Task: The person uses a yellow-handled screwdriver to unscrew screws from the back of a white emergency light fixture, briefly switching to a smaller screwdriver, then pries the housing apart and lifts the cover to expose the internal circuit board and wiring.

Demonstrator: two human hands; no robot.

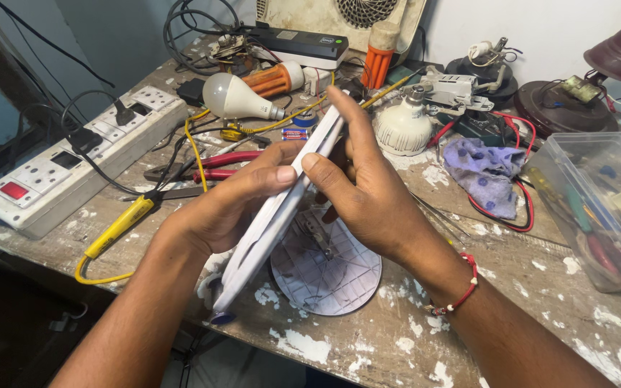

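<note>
Both my hands hold a thin white round panel (274, 215) edge-on above the workbench, tilted from lower left to upper right. My left hand (228, 205) grips it from the left, thumb along its rim. My right hand (368, 194) grips it from the right, fingers over the top edge and thumb pressing the rim; a red thread bracelet (461, 291) is on that wrist. Under the panel lies a grey round back plate (328, 276) with a ribbed face and a small metal part on it.
A white switch-and-socket board (73, 158) sits at left with black cables. Red-handled pliers (221, 167), a yellow-handled tool (116, 228), white bulbs (235, 97), a purple cloth (486, 172) and a clear plastic box (601, 201) of parts crowd the paint-chipped bench.
</note>
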